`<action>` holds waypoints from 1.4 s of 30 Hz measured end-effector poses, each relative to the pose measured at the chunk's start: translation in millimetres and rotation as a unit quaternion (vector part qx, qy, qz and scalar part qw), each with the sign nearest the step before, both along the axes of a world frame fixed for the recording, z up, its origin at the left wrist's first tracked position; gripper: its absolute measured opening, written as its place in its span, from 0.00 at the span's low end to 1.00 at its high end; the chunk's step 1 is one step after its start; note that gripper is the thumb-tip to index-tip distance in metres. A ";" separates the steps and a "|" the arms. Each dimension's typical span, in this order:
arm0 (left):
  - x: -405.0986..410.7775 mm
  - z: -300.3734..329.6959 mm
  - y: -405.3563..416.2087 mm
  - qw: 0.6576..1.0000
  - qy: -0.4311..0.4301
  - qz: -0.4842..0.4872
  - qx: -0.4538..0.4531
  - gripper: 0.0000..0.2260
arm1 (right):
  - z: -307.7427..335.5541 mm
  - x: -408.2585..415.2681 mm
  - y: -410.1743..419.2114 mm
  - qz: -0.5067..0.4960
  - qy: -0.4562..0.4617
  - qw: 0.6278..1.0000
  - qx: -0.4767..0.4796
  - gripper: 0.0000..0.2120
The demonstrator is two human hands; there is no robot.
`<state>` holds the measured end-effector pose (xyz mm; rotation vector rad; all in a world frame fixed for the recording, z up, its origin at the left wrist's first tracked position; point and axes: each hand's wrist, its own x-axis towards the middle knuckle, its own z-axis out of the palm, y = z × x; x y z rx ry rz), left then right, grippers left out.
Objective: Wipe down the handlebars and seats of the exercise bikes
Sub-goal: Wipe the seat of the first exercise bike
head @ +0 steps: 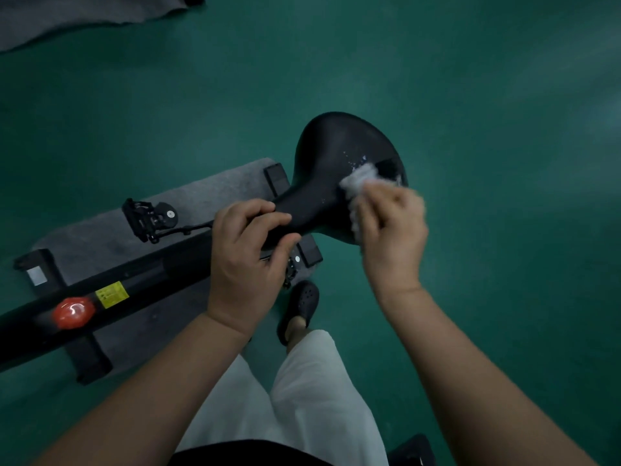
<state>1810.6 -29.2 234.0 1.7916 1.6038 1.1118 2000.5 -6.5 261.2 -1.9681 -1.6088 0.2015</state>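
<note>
At the far left, a black bike frame [111,294] runs diagonally across a grey mat [100,237] laid on the green floor [470,79]. A red knob [73,312] sits on the frame, with a yellow label [112,294] just beside it to the right. Above them, a black pedal [148,218] stands out over the mat.

Toward the middle, the left hand [248,260] takes the narrow nose of the black seat [336,163]; its grip is clamped on the nose, fingers curled over the top and thumb tucked under the side. Below this hand, a foot in a dark perforated clog [299,309] rests on the floor next to the mat's edge, above pale trouser legs [302,391].

The seat widens to the right, its broad rear end hanging out over the floor, with small pale specks scattered on its surface. At its right side, the right hand [391,230] has its grip closed around a bunched grey cloth [358,186], which presses against the seat's wide part. This hand and the cloth are blurred.
</note>
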 end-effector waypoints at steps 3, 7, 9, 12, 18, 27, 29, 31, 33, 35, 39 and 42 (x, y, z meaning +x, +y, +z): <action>0.5 1.2 0.2 1.000 -0.006 0.008 0.002 0.09 | 1.6 22.5 -2.2 0.124 -0.063 0.990 -0.018 0.09; 3.9 1.1 -0.2 0.999 -0.013 0.031 0.001 0.10 | 8.6 36.2 35.5 -0.001 -0.029 0.999 -0.028 0.09; 6.2 1.3 -2.6 0.999 -0.014 0.043 -0.001 0.10 | 4.6 22.3 27.8 0.125 -0.053 0.990 -0.033 0.09; 9.9 2.1 -5.1 0.998 -0.014 0.059 -0.008 0.10 | 6.3 40.2 34.6 0.250 -0.064 0.966 -0.029 0.10; 25.6 0.6 -14.7 0.993 0.003 0.120 -0.010 0.10 | 10.4 30.9 69.5 0.350 -0.049 0.934 -0.049 0.05; 82.0 11.8 -30.3 0.946 0.048 0.309 -0.084 0.12 | 11.8 49.2 126.0 0.499 -0.053 0.864 -0.026 0.04; 93.7 15.3 -31.8 0.932 0.040 0.350 -0.084 0.12 | 14.9 65.9 118.5 0.614 -0.044 0.788 -0.027 0.06; 99.6 17.0 -28.1 0.923 0.038 0.374 -0.082 0.14 | 19.6 77.1 144.6 0.610 -0.065 0.789 -0.039 0.06; 102.0 17.4 -24.9 0.917 0.029 0.390 -0.085 0.15 | 18.6 65.5 168.5 0.532 -0.081 0.841 -0.061 0.09; 103.4 18.1 -25.4 0.915 0.012 0.394 -0.090 0.16 | 11.8 43.4 164.4 0.522 -0.068 0.846 -0.078 0.11; 101.5 17.6 -27.3 0.914 0.016 0.394 -0.091 0.16 | 18.4 49.0 119.0 0.613 -0.030 0.781 -0.116 0.08; 99.3 16.6 -25.9 0.913 0.021 0.399 -0.084 0.16 | 26.0 74.0 133.9 0.577 -0.067 0.811 -0.076 0.07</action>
